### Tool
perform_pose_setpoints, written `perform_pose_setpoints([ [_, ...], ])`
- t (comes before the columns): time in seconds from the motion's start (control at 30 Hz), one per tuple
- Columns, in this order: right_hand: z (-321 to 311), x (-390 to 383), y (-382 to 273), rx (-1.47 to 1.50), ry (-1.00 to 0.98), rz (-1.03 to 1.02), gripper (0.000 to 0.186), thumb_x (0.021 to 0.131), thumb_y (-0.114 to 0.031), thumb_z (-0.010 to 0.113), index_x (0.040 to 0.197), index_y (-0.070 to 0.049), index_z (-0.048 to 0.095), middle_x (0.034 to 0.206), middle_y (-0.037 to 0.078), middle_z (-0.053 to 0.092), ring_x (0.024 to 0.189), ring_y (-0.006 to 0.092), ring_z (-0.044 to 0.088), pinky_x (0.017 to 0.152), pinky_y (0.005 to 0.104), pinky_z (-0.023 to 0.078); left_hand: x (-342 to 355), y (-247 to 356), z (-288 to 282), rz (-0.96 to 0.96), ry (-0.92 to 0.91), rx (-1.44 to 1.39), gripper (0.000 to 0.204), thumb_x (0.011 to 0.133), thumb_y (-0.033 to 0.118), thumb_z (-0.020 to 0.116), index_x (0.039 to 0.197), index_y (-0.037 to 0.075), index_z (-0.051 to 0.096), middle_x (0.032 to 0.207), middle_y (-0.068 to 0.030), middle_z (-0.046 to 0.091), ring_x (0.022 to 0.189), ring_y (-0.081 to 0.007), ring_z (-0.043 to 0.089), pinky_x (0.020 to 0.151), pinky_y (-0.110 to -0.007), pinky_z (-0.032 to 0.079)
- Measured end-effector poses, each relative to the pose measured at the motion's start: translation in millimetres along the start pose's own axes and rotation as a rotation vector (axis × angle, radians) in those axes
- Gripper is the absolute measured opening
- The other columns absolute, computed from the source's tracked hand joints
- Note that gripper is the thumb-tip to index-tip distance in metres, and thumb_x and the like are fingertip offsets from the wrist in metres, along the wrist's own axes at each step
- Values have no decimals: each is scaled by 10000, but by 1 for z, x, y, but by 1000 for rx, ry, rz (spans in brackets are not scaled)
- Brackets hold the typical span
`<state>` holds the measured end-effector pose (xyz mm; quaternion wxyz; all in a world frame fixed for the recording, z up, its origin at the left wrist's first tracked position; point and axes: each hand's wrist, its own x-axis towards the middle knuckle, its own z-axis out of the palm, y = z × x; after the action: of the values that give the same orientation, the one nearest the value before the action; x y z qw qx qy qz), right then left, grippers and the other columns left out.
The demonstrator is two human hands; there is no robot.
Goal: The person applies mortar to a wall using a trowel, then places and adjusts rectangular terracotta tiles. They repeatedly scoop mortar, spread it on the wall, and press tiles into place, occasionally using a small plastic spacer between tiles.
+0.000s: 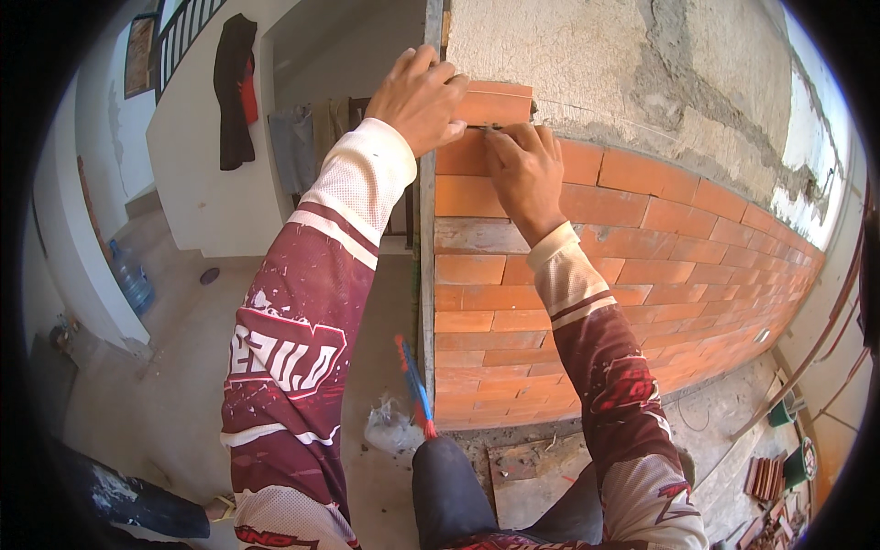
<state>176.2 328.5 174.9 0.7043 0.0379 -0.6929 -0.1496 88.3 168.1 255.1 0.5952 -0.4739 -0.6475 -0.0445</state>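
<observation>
At the upper left corner of the wall, a flat orange brick tile (495, 103) lies on top of the brick tile facing (674, 188). My left hand (417, 99) is closed with bent fingers at the left end of that tile, its thumb near the joint below it. With fingertips pinched together, my right hand (530, 172) is at the same joint, just under the tile's right half. Whatever small thing it pinches is too small to name. A thin string (628, 124) runs rightward from the top tile along the wall.
A vertical strip (427, 275) edges the wall's left side. Rough plaster (587, 55) rises above the tiles. By my knee are a blue and red tool (414, 380) and a clear plastic bag (392, 426). Stacked tiles (764, 478) and a green bucket (799, 463) stand at lower right.
</observation>
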Motion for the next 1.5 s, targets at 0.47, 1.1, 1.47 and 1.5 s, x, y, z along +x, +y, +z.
perform_pose_setpoints([
  [0.47,-6,-4,24,57,82,285,156,865,-198,658,985,-118,717,914,36,676,882,246,568,788,379,414,0,0,2,-3,11,11,489,776,308,721,1208,91,652,1129,-41,646,1150,-241,491,1079,-412,366],
  [1.1,-4,0,23,178,74,356,93,832,-170,685,905,-116,708,875,21,672,870,266,572,778,391,425,0,0,-1,26,28,-13,489,747,303,737,1164,62,652,1088,-55,646,1124,-241,504,1041,-413,365],
  [1.47,-2,-7,5,46,56,146,58,825,-208,710,873,-175,710,881,-34,610,906,206,526,763,397,351,2,0,-3,46,45,11,459,737,288,732,1119,47,650,1055,-69,640,1079,-256,518,1046,-407,397],
  [1.5,-2,-6,5,45,54,152,60,825,-210,711,874,-176,711,884,-36,610,913,207,526,765,400,349,3,0,-3,46,41,14,457,738,288,732,1117,47,650,1054,-69,640,1074,-258,520,1046,-404,398],
])
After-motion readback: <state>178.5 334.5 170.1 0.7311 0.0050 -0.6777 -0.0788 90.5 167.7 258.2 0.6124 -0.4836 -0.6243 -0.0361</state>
